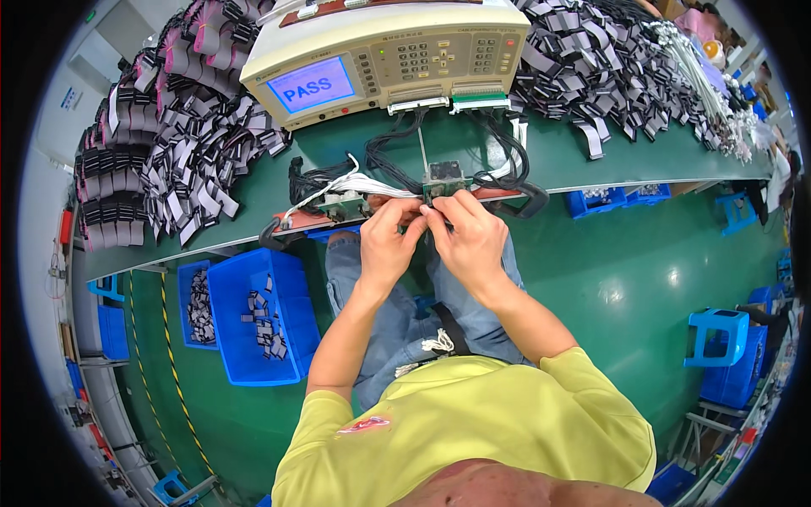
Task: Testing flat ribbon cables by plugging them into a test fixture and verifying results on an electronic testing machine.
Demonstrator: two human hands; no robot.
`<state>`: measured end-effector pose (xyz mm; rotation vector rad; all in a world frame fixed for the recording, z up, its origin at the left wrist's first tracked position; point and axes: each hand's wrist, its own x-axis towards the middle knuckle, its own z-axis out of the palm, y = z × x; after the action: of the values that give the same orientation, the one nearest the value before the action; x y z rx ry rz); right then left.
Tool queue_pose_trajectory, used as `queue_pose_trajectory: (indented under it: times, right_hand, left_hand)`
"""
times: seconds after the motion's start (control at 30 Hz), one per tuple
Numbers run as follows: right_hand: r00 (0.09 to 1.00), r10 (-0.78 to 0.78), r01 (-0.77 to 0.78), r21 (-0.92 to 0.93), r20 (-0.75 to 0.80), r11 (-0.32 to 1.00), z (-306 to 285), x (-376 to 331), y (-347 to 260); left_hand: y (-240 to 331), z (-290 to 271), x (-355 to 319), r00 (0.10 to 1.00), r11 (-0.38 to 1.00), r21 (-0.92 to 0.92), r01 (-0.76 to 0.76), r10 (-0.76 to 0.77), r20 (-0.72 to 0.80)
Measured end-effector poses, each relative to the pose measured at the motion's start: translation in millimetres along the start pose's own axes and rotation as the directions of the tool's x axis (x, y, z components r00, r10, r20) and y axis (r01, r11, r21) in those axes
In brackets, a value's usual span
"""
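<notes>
My left hand (389,242) and my right hand (470,242) meet at the table's front edge, thumbs and forefingers pinched together. Whatever sits between the fingertips is small, dark and mostly hidden. Just beyond them stands a dark test fixture block (445,176), close to my right fingertips. A green circuit board (342,208) lies left of my left hand, with white wires (372,180) running over it. Black cables (404,144) lead from this area up to a beige cable tester (405,61), whose lit screen (311,85) shows large blue lettering.
Short grey ribbon cables with black connectors form piles on the left (186,173) and right (604,63) of the green table (557,165). A large blue bin (245,359) with several cables stands on the floor at left. Blue trays (596,201) and a blue stool (718,332) are at right.
</notes>
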<state>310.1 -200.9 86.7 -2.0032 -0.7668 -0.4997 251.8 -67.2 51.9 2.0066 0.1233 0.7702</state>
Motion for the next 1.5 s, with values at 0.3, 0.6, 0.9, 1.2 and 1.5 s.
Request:
queue_pose_trajectory:
  times: [0.3,0.6,0.9,1.2,1.5]
  right_hand:
    - [1.0,0.016,-0.016,0.005,-0.003,1.0,0,1,1]
    - [1.0,0.03,-0.03,-0.062,0.001,0.998,2,2,1]
    - [0.998,0.048,-0.051,-0.07,-0.038,0.996,11,0,3]
    - [0.988,-0.123,0.124,-0.012,0.089,0.992,-21,0,15]
    - [0.97,-0.215,0.205,0.087,0.117,0.975,-25,-7,22]
  left_hand:
    - [1,0,2,1.0,1.0,0.014,-0.015,0.015,0.004]
    - [2,3,4,1.0,0.999,0.045,-0.02,0.021,-0.016]
    - [1,19,0,0.987,0.995,0.092,0.042,-0.027,-0.158]
    - [35,-53,5,0.99,0.958,0.267,-0.108,0.128,-0.06]
    - [-107,-189,102,0.968,0.792,0.607,0.058,0.105,-0.229]
